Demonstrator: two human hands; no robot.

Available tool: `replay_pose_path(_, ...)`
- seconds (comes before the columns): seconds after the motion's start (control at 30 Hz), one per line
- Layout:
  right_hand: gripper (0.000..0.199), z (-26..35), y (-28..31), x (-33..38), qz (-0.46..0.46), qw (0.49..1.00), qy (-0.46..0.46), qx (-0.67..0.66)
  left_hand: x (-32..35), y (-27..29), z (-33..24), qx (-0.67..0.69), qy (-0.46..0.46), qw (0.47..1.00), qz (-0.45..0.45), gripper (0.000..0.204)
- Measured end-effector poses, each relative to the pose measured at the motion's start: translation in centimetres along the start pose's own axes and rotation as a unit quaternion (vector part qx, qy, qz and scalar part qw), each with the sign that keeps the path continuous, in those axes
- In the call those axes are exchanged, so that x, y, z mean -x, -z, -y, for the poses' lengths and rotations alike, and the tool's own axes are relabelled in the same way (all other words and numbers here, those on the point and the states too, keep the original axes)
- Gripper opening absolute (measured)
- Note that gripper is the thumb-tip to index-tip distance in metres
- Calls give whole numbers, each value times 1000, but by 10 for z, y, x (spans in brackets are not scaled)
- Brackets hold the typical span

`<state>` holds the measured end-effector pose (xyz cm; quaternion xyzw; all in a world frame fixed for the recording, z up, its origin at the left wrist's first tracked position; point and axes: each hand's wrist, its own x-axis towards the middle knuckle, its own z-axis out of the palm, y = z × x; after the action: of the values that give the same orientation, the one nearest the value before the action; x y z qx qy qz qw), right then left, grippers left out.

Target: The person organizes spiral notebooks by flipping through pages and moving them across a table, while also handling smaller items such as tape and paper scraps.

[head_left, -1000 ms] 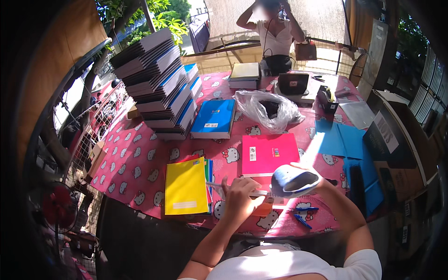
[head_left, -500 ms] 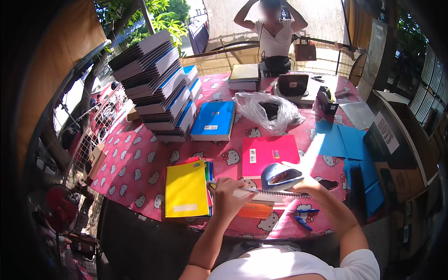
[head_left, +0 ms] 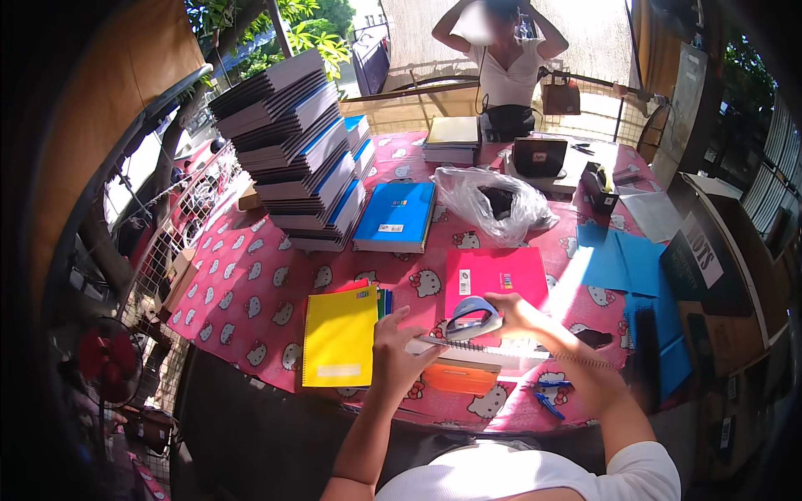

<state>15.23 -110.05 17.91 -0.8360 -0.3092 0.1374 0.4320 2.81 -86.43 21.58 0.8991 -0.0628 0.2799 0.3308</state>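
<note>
My left hand [head_left: 395,349] grips the left edge of a white spiral-bound notebook [head_left: 489,353] held flat above the table's near side. My right hand [head_left: 511,317] holds a roll of blue tape [head_left: 471,316] on top of the notebook. An orange object [head_left: 460,377] lies on the table just under the notebook. A yellow spiral notebook [head_left: 339,337] lies to the left of my left hand, and a pink notebook [head_left: 494,274] lies just beyond my hands.
The table carries a pink cartoon-cat cloth [head_left: 251,284]. A tall leaning stack of notebooks [head_left: 294,142] stands at the back left, a blue notebook [head_left: 395,215] and a plastic bag [head_left: 494,203] mid-table, blue sheets [head_left: 621,263] at the right. A person [head_left: 508,63] stands behind the table.
The white notebook has swung down from tilted to flat, and the blue tape roll has come onto it from the right. The person behind has raised both arms to the head.
</note>
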Motion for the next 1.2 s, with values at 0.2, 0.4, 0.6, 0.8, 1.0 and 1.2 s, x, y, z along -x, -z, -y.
replay_pose_path(0.2,60,35,-2,-13,69,997,24,-37,1,5,14,11,31,999,-18,35)
replay_pose_path(0.4,51,32,-4,-25,60,988,78,-116,14,-5,41,140,87,986,-39,39)
replay_pose_path(0.6,58,39,-9,-35,32,961,215,-173,17,-5,54,200,173,964,10,38)
replay_pose_path(0.8,52,36,-22,-51,124,887,119,-428,17,-2,54,390,202,898,-34,56)
replay_pose_path(1.0,54,47,-21,-61,65,984,80,-145,22,-4,59,470,233,849,-54,38)
replay_pose_path(1.2,43,-25,-14,-20,-184,979,-71,43,22,10,65,510,265,818,-4,25)
